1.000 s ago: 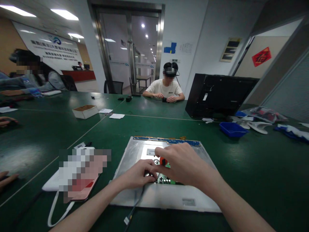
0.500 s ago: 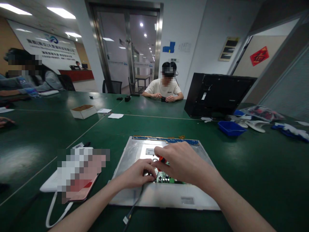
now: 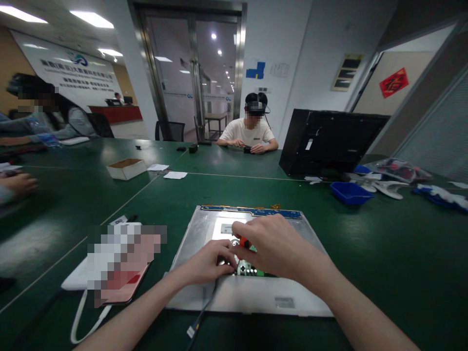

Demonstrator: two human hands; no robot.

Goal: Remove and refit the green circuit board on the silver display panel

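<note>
A flat metal display panel (image 3: 252,297) lies on the green table before me, with a green circuit board (image 3: 252,269) on its back and a blue strip board along its far edge. My right hand (image 3: 270,239) grips a screwdriver (image 3: 244,242) with a red and black handle, tilted over the circuit board. Close by, my left hand (image 3: 212,261) has its fingers pinched at the board's left side; what they hold is hidden. A dark cable (image 3: 210,302) runs from under that hand to a white plug off the panel's near edge.
On the left lie a white power bank (image 3: 75,275) and a pink phone (image 3: 127,292), joined by a white cable. Farther off are a cardboard box (image 3: 126,169), a black monitor (image 3: 332,144) and a blue tray (image 3: 351,193). Other people sit around the table.
My right hand has turned slightly on the screwdriver, while my left hand stays almost still. At the left edge, another person's hand has come farther into view.
</note>
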